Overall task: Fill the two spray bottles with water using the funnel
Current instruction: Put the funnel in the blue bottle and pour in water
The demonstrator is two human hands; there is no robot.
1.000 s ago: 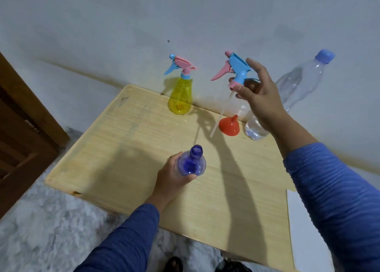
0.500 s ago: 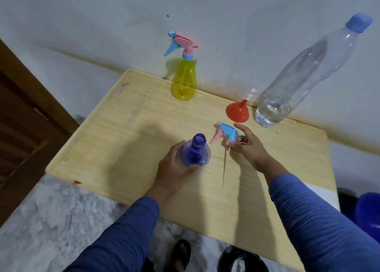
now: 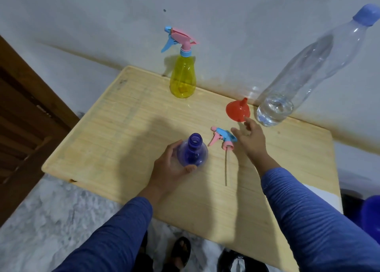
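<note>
My left hand [image 3: 167, 167] grips the blue spray bottle [image 3: 192, 151], which stands upright near the table's middle with its neck uncapped. Its blue-and-pink spray head [image 3: 223, 138] lies on the table just right of it, dip tube pointing toward me. My right hand [image 3: 250, 140] hovers with fingers spread between that spray head and the red funnel [image 3: 237, 110], holding nothing. The funnel rests wide end down, spout up. A yellow spray bottle [image 3: 182, 78] with its head on stands at the back by the wall. A clear water bottle [image 3: 298, 74] with a blue cap stands at the back right.
The wooden table [image 3: 123, 127] sits against a white wall. A dark wooden door [image 3: 22, 115] is at the left. A blue container [image 3: 370, 214] shows at the right edge on the floor, and sandalled feet [image 3: 181, 251] are below the table's front edge.
My right hand brought the spray head down from the air, laid it on the table and let go. Its fingers now reach toward the funnel. The left hand kept its hold on the blue bottle.
</note>
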